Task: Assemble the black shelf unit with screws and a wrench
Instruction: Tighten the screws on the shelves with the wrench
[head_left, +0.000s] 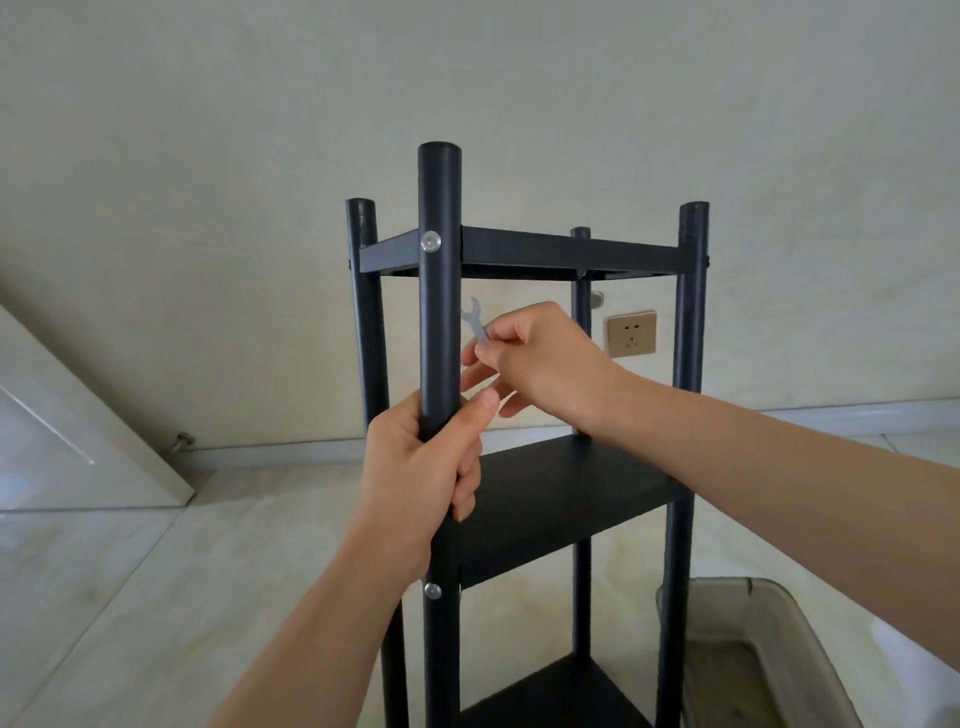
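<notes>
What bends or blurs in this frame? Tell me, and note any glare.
Head view: wide-angle distortion splays the black shelf unit's posts outward and tilts the skirting; light is soft and even, with faint shadows; small glints on the upper screw and lower screw; the wrench pinched by the right hand looks slightly soft; the left hand gripping the post is sharp.

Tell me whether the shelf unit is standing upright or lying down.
Upright. The black shelf unit stands with its posts vertical and its shelves level, stacked one above another; the left hand grips the front post.
</notes>
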